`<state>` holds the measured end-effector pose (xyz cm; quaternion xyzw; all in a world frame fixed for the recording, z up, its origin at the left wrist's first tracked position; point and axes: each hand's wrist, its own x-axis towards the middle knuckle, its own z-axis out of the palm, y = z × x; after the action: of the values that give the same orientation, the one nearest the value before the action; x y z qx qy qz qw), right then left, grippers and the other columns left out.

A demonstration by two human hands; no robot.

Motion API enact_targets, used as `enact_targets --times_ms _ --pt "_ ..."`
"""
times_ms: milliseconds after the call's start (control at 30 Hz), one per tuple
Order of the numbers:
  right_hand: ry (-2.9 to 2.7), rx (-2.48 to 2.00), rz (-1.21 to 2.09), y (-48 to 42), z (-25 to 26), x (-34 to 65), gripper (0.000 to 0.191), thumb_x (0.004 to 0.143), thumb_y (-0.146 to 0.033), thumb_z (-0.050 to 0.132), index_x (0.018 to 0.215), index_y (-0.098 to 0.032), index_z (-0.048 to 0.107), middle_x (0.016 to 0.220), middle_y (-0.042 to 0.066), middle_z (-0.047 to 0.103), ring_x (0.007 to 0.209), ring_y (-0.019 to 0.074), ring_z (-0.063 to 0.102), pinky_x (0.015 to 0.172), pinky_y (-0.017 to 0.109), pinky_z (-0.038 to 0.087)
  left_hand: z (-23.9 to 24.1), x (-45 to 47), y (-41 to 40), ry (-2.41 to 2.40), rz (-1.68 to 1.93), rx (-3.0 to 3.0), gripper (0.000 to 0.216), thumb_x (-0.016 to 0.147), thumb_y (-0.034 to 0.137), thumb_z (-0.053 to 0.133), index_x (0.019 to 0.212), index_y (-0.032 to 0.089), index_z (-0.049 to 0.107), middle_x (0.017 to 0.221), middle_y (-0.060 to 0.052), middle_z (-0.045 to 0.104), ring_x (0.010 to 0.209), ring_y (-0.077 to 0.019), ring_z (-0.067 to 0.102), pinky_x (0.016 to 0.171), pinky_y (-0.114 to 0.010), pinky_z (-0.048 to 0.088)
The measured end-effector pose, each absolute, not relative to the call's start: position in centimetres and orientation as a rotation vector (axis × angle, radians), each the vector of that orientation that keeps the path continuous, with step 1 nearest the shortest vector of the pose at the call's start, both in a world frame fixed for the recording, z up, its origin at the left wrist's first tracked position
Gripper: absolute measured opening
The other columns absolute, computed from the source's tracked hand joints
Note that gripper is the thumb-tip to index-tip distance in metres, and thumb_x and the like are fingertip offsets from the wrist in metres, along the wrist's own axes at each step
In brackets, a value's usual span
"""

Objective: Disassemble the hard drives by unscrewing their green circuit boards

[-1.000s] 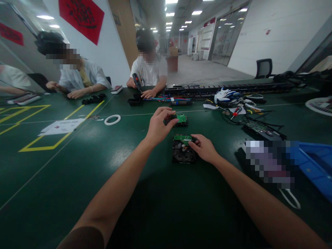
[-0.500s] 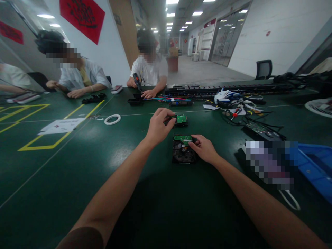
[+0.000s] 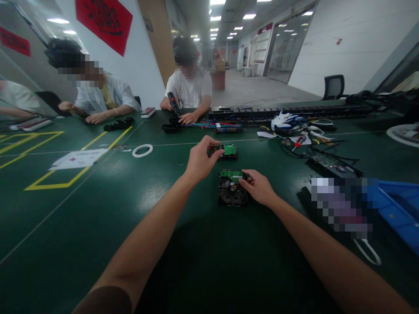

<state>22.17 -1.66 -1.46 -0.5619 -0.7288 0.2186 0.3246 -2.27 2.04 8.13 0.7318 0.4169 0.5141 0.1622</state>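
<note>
Two hard drives with green circuit boards lie on the green table in the middle of the head view. My left hand [image 3: 203, 158] is closed, thumb and fingers pinched at the left edge of the farther hard drive [image 3: 231, 151]; the fingertips cover part of that edge. Just nearer lies the larger-looking hard drive [image 3: 233, 189], its board at the far end and black casing toward me. My right hand [image 3: 258, 187] grips its right edge, thumb on top, with the other fingers partly hidden.
A white ring of tape [image 3: 142, 151] and paper sheets [image 3: 78, 158] lie left. Gloves [image 3: 286, 121], a red screwdriver [image 3: 298, 142], another circuit board [image 3: 330, 162] and a blue bin [image 3: 401, 209] are right. Across the table a co-worker holds a power driver [image 3: 173, 103].
Almost nothing differs. The view has shifted very slightly; both hands stay at the two hard drives.
</note>
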Motion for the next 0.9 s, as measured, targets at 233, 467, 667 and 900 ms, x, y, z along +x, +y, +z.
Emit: enact_targets --times_ms 233,467,667,900 --pt "-1.935 -1.463 0.549 -1.7 -1.4 22.1 0.048 0.094 -0.045 0.061 0.131 -0.016 0.062 0.111 0.012 0.067 0.077 0.018 0.063 0.071 0.034 0.052 7.4 -1.5 2.1 0.989 1.443 1.945 0.033 0.09 0.022 0.065 0.122 0.024 0.058 0.111 -0.006 0.069 0.089 -0.017 0.07 0.056 -0.021 0.057" --pt "-1.936 -1.49 0.555 -1.6 -1.3 22.1 0.049 0.093 -0.045 0.061 0.132 -0.015 0.062 0.109 0.011 0.068 0.078 0.0184 0.064 0.071 0.034 0.052 7.0 -1.6 3.0 0.769 1.352 1.654 0.022 0.095 0.026 0.061 0.116 0.021 0.06 0.107 -0.007 0.066 0.102 -0.0189 0.067 0.072 -0.03 0.065" --pt "-1.915 -1.482 0.58 -1.7 -1.3 22.1 0.049 0.093 -0.046 0.062 0.131 -0.016 0.062 0.107 0.011 0.068 0.076 0.0183 0.063 0.07 0.033 0.052 7.1 -1.3 2.6 0.72 1.341 1.48 0.021 0.092 0.031 0.067 0.111 0.022 0.062 0.1 -0.004 0.063 0.094 -0.0147 0.065 0.082 -0.035 0.064" --pt "-1.889 -1.478 0.603 -1.7 -1.4 22.1 0.049 0.092 -0.047 0.063 0.132 -0.018 0.062 0.106 0.01 0.067 0.074 0.0176 0.063 0.069 0.034 0.053 7.9 -1.5 2.1 0.758 1.32 1.447 0.022 0.087 0.038 0.072 0.101 0.021 0.068 0.095 -0.003 0.061 0.086 -0.0131 0.06 0.07 -0.028 0.063"
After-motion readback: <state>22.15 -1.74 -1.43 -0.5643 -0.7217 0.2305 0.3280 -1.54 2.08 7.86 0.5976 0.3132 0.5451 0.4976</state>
